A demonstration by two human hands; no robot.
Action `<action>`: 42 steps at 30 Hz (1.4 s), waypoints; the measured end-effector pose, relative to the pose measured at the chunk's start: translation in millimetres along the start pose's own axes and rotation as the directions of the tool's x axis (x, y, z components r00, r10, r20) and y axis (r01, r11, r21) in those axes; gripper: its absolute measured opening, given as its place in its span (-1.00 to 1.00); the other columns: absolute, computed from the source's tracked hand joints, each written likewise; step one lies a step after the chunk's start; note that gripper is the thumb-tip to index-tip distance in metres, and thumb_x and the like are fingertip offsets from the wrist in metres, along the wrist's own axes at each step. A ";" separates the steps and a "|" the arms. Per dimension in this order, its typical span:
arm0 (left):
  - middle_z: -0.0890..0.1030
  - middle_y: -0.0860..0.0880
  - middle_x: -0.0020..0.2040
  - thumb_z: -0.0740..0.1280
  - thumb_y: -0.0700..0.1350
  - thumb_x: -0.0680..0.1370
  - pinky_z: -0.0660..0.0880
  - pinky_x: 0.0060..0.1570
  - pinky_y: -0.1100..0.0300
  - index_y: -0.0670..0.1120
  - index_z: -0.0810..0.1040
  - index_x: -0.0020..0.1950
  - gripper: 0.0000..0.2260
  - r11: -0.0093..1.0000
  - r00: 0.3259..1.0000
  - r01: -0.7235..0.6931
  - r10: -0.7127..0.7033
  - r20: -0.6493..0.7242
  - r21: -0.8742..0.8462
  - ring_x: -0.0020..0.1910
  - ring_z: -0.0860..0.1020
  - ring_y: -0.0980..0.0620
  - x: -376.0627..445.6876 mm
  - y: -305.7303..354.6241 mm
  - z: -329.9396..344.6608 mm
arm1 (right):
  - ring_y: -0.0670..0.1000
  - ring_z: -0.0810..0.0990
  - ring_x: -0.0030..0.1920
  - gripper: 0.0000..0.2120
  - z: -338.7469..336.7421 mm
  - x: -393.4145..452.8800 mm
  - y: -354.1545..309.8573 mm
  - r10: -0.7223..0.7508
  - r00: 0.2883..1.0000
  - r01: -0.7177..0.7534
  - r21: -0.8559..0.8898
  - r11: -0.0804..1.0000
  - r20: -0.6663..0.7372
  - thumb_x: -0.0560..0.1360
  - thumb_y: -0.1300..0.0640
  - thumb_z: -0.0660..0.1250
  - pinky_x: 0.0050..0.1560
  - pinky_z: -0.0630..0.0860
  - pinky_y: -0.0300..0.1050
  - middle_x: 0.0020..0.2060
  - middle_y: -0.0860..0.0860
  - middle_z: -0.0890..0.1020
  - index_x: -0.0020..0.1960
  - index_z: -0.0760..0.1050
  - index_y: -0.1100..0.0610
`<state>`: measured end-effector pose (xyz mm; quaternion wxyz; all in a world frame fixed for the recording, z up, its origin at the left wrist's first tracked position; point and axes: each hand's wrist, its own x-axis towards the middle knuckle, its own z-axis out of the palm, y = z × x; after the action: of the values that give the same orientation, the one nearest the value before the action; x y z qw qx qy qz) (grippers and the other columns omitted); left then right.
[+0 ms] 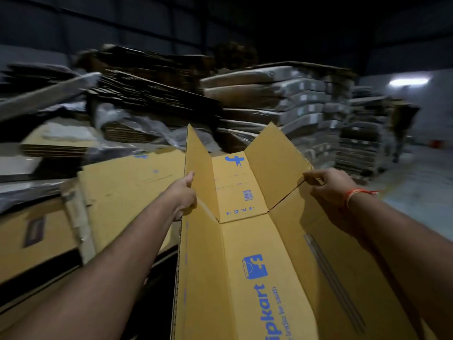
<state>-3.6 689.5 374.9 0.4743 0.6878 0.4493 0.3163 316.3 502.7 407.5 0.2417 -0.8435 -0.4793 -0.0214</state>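
Note:
A yellow-brown cardboard box (245, 253) with blue print is held up in front of me, partly unfolded, its far flaps standing up. My left hand (183, 195) grips the box's left edge, thumb on the inner face. My right hand (326, 185) pinches the right edge near a flap slit; an orange thread is tied round that wrist. Both forearms reach in from the bottom of the view.
Flattened yellow cartons (127, 187) lie on the left below my arm. Tall stacks of flat cardboard (152, 89) and wrapped bundles (301, 104) fill the background. A pale floor (416, 187) opens on the right under a ceiling light (408, 81).

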 end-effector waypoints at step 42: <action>0.47 -0.06 0.44 0.42 -0.19 0.56 0.50 0.29 -0.02 0.04 0.43 0.49 -0.49 0.794 0.756 0.512 -0.236 -0.610 0.327 0.30 0.49 -0.11 336.3 -126.0 -245.4 | 0.17 0.53 0.30 -0.51 348.8 517.8 -252.0 -0.492 0.800 0.501 0.069 0.862 0.343 0.58 -0.03 0.32 0.29 0.48 -0.02 0.35 0.12 0.55 0.50 0.39 -0.09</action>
<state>-121.7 1107.1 345.8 0.1992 0.5565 0.7595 0.2715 321.1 1172.1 335.9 0.1278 -0.6814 -0.7182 0.0602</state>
